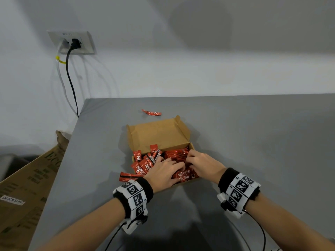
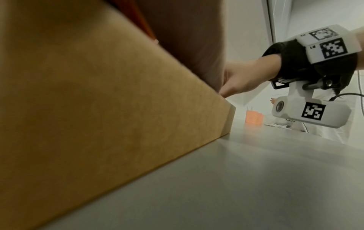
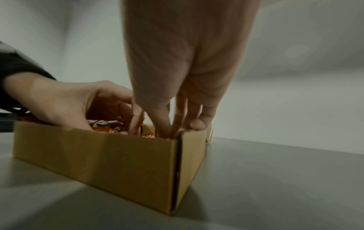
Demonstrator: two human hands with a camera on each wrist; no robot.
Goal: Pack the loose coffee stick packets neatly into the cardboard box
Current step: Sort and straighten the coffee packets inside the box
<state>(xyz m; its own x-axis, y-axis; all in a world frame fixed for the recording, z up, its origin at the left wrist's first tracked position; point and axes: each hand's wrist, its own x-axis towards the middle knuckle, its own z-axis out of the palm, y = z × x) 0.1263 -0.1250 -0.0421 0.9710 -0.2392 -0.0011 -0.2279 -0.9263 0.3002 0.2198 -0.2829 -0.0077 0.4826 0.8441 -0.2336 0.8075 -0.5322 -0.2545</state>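
Note:
An open cardboard box [image 1: 159, 134] [image 2: 78, 109] [image 3: 98, 155] sits mid-table, its lid folded back. Red coffee stick packets [image 1: 178, 153] [image 3: 106, 124] lie stacked in its right half and jumbled [image 1: 143, 163] in its left half. My left hand [image 1: 166, 171] [image 3: 65, 101] arches over a bundle of packets near the front wall, thumb on the near side and fingers on the far side. My right hand [image 1: 199, 163] [image 3: 177, 62] [image 2: 246, 77] pushes straight fingers down into the box's right corner. One packet [image 1: 151, 112] lies loose beyond the box, and two more [image 1: 130, 175] lie by its left front corner.
The grey table [image 1: 253, 142] stretches to the right. A wall socket [image 1: 72, 42] with cords hangs at the back left. A large brown carton [image 1: 27, 196] stands beside the table's left edge. An orange cup [image 2: 254, 118] shows far off in the left wrist view.

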